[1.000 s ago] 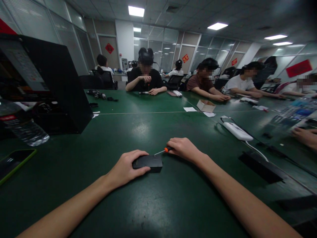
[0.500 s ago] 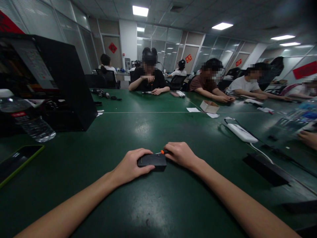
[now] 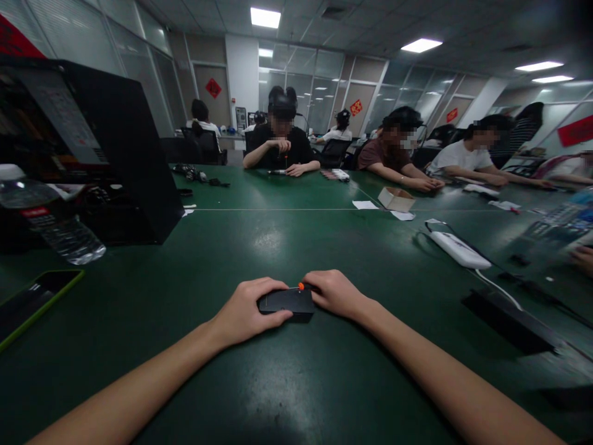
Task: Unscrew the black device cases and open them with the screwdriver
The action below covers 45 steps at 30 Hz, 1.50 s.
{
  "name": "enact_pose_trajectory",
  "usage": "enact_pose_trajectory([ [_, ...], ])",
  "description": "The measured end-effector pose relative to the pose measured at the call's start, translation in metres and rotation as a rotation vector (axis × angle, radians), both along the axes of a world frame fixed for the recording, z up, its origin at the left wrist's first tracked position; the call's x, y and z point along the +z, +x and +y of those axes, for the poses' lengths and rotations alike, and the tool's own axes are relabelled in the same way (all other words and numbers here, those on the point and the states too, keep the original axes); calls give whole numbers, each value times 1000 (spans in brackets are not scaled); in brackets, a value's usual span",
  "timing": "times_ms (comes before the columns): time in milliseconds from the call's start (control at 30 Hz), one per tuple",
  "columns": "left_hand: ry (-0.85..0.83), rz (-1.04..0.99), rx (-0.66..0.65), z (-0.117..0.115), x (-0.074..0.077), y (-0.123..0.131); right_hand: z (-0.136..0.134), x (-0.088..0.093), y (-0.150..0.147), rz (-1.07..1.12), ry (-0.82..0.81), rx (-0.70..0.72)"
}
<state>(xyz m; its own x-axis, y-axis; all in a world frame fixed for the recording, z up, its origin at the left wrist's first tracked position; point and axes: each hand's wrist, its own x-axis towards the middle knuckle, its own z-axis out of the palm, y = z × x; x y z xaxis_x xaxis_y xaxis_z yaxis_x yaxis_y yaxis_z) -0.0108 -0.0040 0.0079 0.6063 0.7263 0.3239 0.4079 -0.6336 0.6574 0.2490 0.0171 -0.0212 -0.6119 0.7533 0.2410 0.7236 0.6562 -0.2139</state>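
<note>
A small flat black box point(image 3: 286, 303) lies on the green table point(image 3: 287, 247) just in front of me. My left hand point(image 3: 245, 309) is wrapped round the box's left end, thumb at its near edge, holding it down. My right hand point(image 3: 334, 293) is closed on a small screwdriver with an orange collar point(image 3: 301, 286). The screwdriver's tip rests on the top right of the box; its handle is hidden inside my fingers.
A phone in a green case point(image 3: 34, 300) and a water bottle point(image 3: 50, 225) lie at the left beside a black stand point(image 3: 115, 154). A white power strip point(image 3: 458, 249) and black slabs point(image 3: 509, 321) sit to the right. Several people work at the far side.
My right hand has slid left toward the box, bringing the screwdriver from beside it onto its top right. The left hand has kept its hold.
</note>
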Motion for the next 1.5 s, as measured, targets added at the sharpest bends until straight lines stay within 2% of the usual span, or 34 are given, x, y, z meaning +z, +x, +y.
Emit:
enact_pose_trajectory([
  [300,-31,-10,13,-3,4,2,-3,9,-1,138,-21,129],
  [400,-71,-96,66,0,4,3,-2,9,0,136,-7,131],
  [467,-160,-231,169,7,0,2,-1,9,2,136,-2,110],
  [600,-463,-574,388,24,-11,-1,0,9,6,186,-35,45],
  [733,-591,-681,395,28,-12,-1,-2,11,6,182,-32,51],
  [833,-608,-698,391,24,-10,-1,-7,13,1,206,8,67],
  [1000,-587,-739,449,19,-12,0,-28,15,-18,411,75,102],
  [1167,-551,-735,429,14,-13,3,-55,21,-43,246,16,134],
  [1233,-562,-751,430,14,-11,3,-57,28,-45,265,-5,166],
  [1300,-589,-774,436,14,-9,2,-51,38,-36,330,46,171],
  [1367,-604,-787,460,15,-8,2,-37,49,-12,412,166,78],
  [1400,-606,-788,472,15,-7,2,-27,54,6,446,240,-15],
  [1500,-609,-770,483,16,-4,2,1,63,75,350,390,-397],
])
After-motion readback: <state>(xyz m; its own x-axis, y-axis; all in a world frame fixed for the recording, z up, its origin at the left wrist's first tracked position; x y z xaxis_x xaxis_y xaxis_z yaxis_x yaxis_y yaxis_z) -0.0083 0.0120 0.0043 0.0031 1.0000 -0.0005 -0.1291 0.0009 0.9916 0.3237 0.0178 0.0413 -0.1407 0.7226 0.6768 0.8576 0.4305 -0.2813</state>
